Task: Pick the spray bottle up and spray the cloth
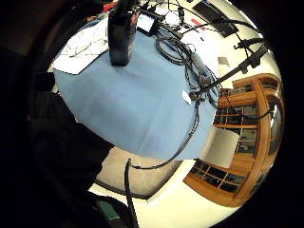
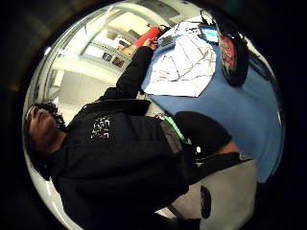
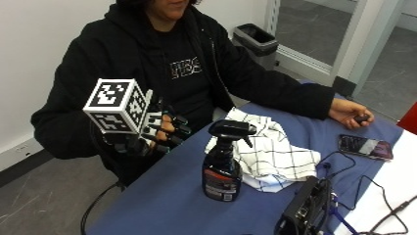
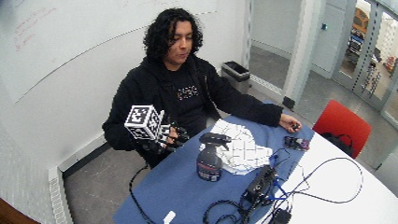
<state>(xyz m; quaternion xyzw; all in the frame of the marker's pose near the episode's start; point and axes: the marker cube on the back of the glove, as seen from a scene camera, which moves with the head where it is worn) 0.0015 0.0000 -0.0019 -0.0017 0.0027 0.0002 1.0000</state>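
Gloved right hand (image 3: 156,134) off the table edge, fingers loosely curled, empty; spray bottle (image 3: 222,166) label unreadable

Blue-covered surface (image 4: 187,186) at centre. White wall with whiteboard (image 4: 74,42) from 9 to 12 o'clock. Grey floor (image 4: 93,182) at 7. Black bin (image 4: 236,71) at 1. Red chair (image 4: 341,122) and glass doors (image 4: 367,51) around 3.

Open tabletop (image 3: 166,196) beside spray bottle (image 3: 222,166)

2 outside cams face table (image 3: 169,205); palm cams near it, probably share cloth (image 3: 273,152).
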